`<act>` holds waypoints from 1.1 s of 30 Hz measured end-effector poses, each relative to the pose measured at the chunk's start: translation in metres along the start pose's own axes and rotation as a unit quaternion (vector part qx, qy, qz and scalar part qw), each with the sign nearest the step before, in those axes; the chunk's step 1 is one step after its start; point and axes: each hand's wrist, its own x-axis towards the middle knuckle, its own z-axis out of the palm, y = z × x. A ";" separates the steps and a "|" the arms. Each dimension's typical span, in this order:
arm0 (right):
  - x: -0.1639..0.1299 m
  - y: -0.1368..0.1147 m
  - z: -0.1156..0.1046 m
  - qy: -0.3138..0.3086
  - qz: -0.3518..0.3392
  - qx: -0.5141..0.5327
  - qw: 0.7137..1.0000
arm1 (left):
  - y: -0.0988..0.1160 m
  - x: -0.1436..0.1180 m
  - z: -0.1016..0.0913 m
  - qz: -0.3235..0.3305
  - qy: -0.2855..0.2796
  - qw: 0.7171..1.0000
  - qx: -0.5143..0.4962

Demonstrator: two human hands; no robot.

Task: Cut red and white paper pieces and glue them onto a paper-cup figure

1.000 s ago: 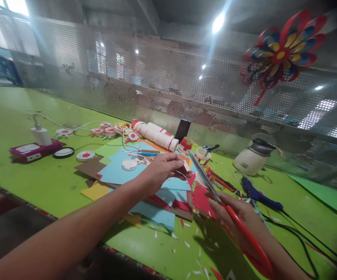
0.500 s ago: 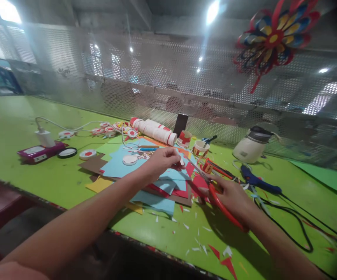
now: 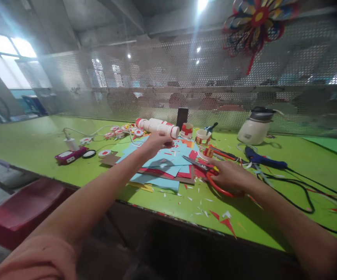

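Left arm stretched forward, left hand [image 3: 156, 140] fingers pinched closed. Right hand [image 3: 229, 177] low, fingers curled in a grip.

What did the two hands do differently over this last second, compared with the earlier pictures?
The right hand brought the red-handled scissors down from raised in the air to lie low over the green table, keeping its grip on them. The left hand reached farther out over the coloured paper sheets, toward the roll of white cups. The paper, cups and glue gun stayed put.
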 end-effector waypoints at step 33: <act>-0.016 -0.005 -0.039 0.138 -0.064 0.787 0.597 | -0.025 0.000 -0.018 0.008 0.012 0.999 -0.045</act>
